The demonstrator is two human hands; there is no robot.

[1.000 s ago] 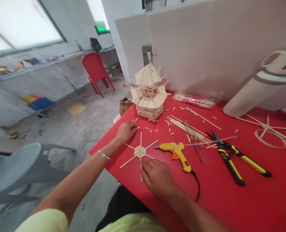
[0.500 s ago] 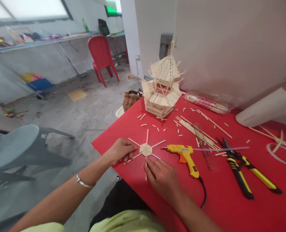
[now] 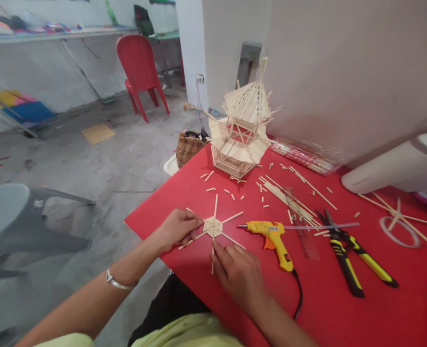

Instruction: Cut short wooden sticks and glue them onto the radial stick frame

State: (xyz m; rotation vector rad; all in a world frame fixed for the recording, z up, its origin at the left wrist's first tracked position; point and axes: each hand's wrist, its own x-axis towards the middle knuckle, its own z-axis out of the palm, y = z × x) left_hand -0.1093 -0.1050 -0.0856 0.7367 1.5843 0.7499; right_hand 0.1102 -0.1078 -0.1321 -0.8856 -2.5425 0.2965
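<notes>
A six-spoked frame of thin wooden sticks (image 3: 213, 226), with rings of short sticks at its centre, lies flat on the red table. My left hand (image 3: 178, 230) is closed in a pinch at the left side of the centre, between two spokes. With thumb and forefinger, my right hand (image 3: 239, 271) grips the spoke that points toward me, just below the centre. Fingers partly hide both contact spots. A yellow hot glue gun (image 3: 271, 236) lies on its side right of the frame, its nozzle pointing at it and a clear glue stick in its back.
Behind stands a pagoda-like stick model (image 3: 238, 130). Cut sticks (image 3: 289, 200), a clear ruler (image 3: 302, 224) and black-and-yellow pliers (image 3: 346, 255) lie to the right. Farther back are packed sticks (image 3: 303, 154) and a white roll (image 3: 390, 164). The table edge (image 3: 144, 238) runs beside my left hand.
The view has shifted slightly, so most things sit a little farther left. Both hands keep nearly the same place on the stick frame.
</notes>
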